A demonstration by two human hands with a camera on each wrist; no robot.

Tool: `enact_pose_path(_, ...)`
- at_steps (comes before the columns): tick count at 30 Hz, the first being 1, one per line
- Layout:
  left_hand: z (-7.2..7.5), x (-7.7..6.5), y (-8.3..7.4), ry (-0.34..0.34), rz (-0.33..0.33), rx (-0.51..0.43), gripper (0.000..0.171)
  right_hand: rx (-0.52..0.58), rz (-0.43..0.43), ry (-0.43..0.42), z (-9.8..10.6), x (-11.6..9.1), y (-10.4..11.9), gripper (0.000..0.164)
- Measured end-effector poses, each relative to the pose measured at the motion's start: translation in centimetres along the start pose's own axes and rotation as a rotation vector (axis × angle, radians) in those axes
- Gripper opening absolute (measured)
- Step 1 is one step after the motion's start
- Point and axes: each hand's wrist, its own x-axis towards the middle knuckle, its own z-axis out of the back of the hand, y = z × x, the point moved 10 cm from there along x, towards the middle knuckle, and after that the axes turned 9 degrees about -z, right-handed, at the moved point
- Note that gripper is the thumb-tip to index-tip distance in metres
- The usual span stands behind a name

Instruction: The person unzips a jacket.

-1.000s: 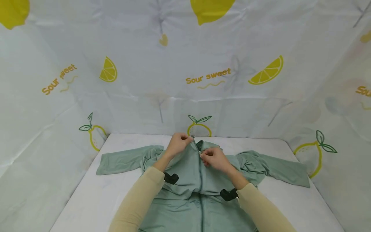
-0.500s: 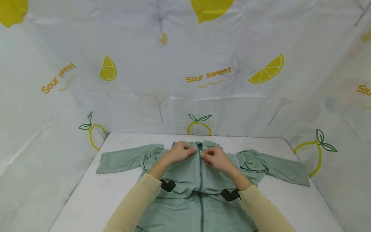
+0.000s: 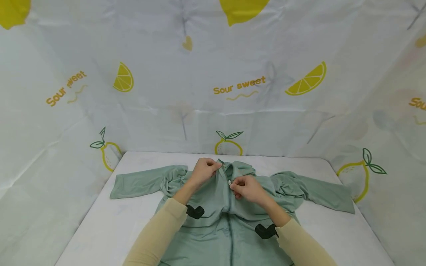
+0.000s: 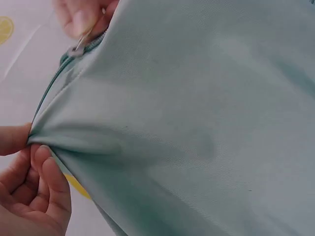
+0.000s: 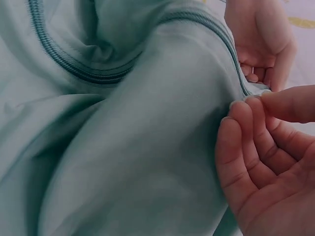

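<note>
The zipper slider [image 3: 229,183] sits near the top of a pale green jacket [image 3: 196,240], just below the collar [image 3: 245,168], where the two front edges part in a small gap. From it the zipper [image 3: 230,236] runs toward the person, its long axis almost straight down the middle of the jacket front, bent by a fold partway and leaving the head view at the bottom. The right hand [image 3: 247,189] is the nearer one: its thumb and fingertips pinch the slider's small tab from the right side. The left hand [image 3: 203,171] lies farther up and to the left, gripping the front edge by the collar between thumb and finger and lifting the cloth into a taut crease, so the slider is to its right and closer to the person. The jacket lies front up on a white surface [image 3: 93,225], one sleeve [image 3: 139,183] stretched out to the left and the other [image 3: 329,195] to the right, both bunched near the shoulders. Black pieces [image 3: 195,212] show at the person's wrists, beside beige cuffs [image 3: 176,210]. Behind everything hangs a white cloth [image 3: 186,81] printed with lemons and lettering.
</note>
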Motion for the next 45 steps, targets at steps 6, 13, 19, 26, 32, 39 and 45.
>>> enact_pose_path(6,0.3,-0.3,0.0,0.025,0.0,0.097,0.025,0.019,0.007,-0.005,0.3,-0.7,0.5,0.03)
enact_pose_path(13,-1.7,-1.6,-1.5,0.236,-0.099,0.233,0.051,0.081,-0.008,-0.033,1.2,-0.3,0.5,0.026)
enact_pose_path(19,-3.7,-2.5,-0.7,0.358,-0.031,-0.005,0.041,0.086,-0.002,-0.039,1.4,-0.1,0.9,0.024)
enact_pose_path(26,-2.9,-2.1,0.0,0.217,0.013,-0.091,0.023,0.073,-0.009,-0.033,0.9,-0.4,0.9,0.024)
enact_pose_path(32,-2.1,-1.8,-0.7,0.107,-0.033,-0.078,0.018,0.083,-0.02,-0.015,0.3,-1.1,1.5,0.025)
enact_pose_path(39,0.1,-1.6,0.1,-0.028,0.044,-0.139,0.02,-0.001,-0.004,0.005,-0.3,-2.9,3.2,0.026)
enact_pose_path(45,2.0,-1.7,0.6,-0.062,0.072,-0.108,0.024,0.027,-0.037,0.01,-0.4,-3.8,3.0,0.025)
